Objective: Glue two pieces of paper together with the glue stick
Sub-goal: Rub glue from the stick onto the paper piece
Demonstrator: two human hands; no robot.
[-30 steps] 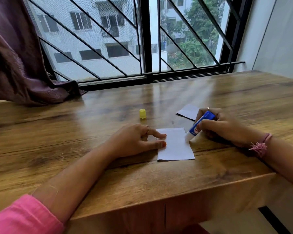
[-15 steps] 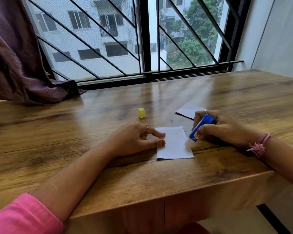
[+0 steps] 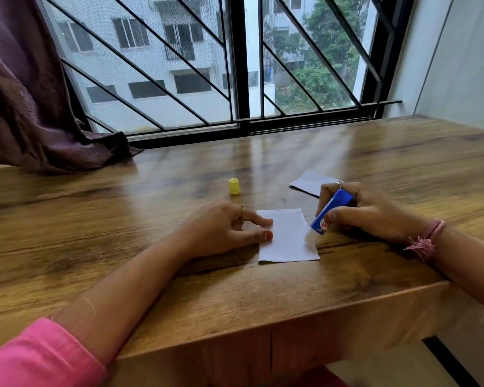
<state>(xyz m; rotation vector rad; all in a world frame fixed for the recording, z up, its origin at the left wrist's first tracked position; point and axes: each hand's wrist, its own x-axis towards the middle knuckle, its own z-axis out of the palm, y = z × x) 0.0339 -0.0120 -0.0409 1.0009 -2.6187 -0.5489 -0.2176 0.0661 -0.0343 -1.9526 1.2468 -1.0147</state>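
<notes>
Right hand grips the glue stick, fingers and thumb wrapped round the blue barrel. Against the views half a second and a second ago, the stick's tip sits slightly nearer along the right edge of the near paper; the hand has slid toward the table's near edge with it. Judgement: a gluing stroke is running down the right margin of the sheet, so application is under way and not finished; joining has not begun.

Left hand is unchanged across all three views: forefinger and thumb extended flat, pressing the paper's left edge to the table, remaining fingers loosely curled, holding nothing. The sheet has not shifted.

Glue stick orientation: long axis tilted, base up and to the far right, working end down and to the near left, meeting the paper at its right edge. The contact point itself is blurred; I cannot tell how much glue is exposed.

Near paper: long axis runs near to far, lying flat. Second paper lies flat farther back and to the right, partly behind the right hand, untouched. Yellow cap stands upright on the table, well apart from both sheets.
</notes>
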